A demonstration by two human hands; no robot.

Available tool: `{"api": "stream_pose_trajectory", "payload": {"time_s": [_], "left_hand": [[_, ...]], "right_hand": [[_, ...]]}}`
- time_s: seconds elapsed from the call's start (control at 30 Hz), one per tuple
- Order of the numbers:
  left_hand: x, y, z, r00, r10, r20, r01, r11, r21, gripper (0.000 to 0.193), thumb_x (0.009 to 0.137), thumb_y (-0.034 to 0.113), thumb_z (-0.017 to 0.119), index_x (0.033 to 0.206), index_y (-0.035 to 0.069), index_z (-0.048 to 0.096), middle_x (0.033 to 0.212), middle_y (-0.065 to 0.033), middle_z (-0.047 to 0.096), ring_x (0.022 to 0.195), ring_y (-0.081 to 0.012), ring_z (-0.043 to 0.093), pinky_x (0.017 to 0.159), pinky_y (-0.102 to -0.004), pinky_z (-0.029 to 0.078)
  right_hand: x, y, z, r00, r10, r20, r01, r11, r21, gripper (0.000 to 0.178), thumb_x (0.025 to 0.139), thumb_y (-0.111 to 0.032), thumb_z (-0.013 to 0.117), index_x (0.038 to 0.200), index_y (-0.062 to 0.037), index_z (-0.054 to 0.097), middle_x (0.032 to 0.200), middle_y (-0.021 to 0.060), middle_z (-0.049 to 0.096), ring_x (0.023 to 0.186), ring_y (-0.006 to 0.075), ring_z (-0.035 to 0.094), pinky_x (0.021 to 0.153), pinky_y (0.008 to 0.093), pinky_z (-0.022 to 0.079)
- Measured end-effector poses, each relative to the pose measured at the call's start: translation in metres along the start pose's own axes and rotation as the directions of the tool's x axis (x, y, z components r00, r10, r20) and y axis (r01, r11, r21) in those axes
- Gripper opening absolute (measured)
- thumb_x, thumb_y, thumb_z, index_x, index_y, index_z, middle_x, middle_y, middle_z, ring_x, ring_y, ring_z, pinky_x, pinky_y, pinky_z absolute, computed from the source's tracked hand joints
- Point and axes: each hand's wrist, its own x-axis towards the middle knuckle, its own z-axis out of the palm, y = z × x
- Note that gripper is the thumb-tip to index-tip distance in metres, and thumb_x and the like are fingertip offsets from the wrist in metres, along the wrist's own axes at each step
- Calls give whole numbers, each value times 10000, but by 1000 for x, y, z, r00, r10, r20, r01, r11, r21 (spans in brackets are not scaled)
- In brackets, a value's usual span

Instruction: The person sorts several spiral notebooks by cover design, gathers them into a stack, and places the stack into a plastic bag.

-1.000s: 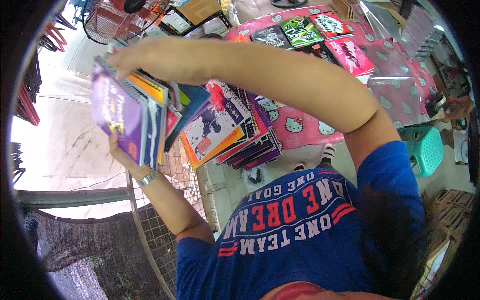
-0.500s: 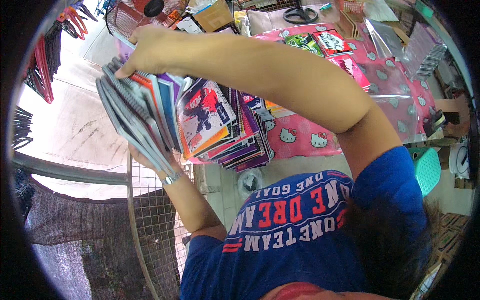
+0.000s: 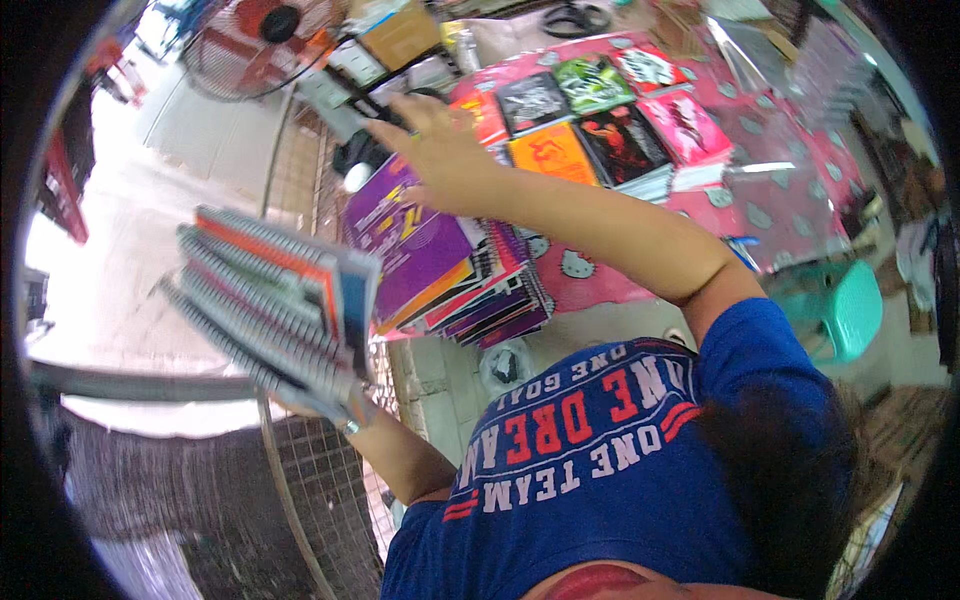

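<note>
My left hand [image 3: 318, 408] supports a fanned bundle of spiral-bound notebooks [image 3: 270, 300] at the left, its fingers mostly hidden under them. Their coil edges face up and left, with orange and blue covers among them. My right hand [image 3: 445, 150] is open, fingers spread, over the far corner of a purple notebook [image 3: 390, 240]. I cannot tell whether it touches the cover. That notebook lies on top of a tall, uneven notebook stack [image 3: 490, 300] at the table's near left corner.
On the pink-covered table [image 3: 630, 275] lie notebook piles with orange [image 3: 553, 155], black [image 3: 622, 140], green [image 3: 592, 83] and pink [image 3: 688, 125] covers. A fan [image 3: 262, 40] and cardboard box [image 3: 400, 38] stand behind. A teal stool [image 3: 855, 310] is at right, wire mesh [image 3: 325, 490] at lower left.
My right hand has left the held bundle and moved right, over the stack, fingers now spread. A purple notebook now covers the stack's earlier white-and-red top. The left-hand bundle has dropped lower.
</note>
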Motion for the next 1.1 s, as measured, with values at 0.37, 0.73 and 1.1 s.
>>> {"api": "stream_pose_trajectory", "payload": {"time_s": [0.37,0.73,1.1], "left_hand": [[-21,-41,146,836,-84,542,281,914,-292,857,849,622,423,1439,21,267,1402,-207,391,1245,-380,425,1028,-567,344],[-229,-223,333,333,-675,658,861,502,79,1002,767,829,317,1453,98,292,1421,-167,406,1292,-399,378,1076,-592,255],[-393,-451,360,66,-696,715,575,612,543,743,674,-110,705,1289,59,324,1105,-96,570,993,-197,593,874,-351,499]], "right_hand": [[-32,17,-205,742,-636,-213,644,764,-37,829,588,-207,798,1329,-370,462,1379,76,437,1296,324,388,1070,578,254],[-260,188,-364,958,275,-75,-261,952,162,802,546,-288,863,1189,6,483,1119,167,557,1060,331,558,890,391,456],[-416,367,-353,570,820,-45,-742,537,402,966,559,-197,912,1280,-11,296,1245,144,490,1199,215,452,1036,368,346]]}}
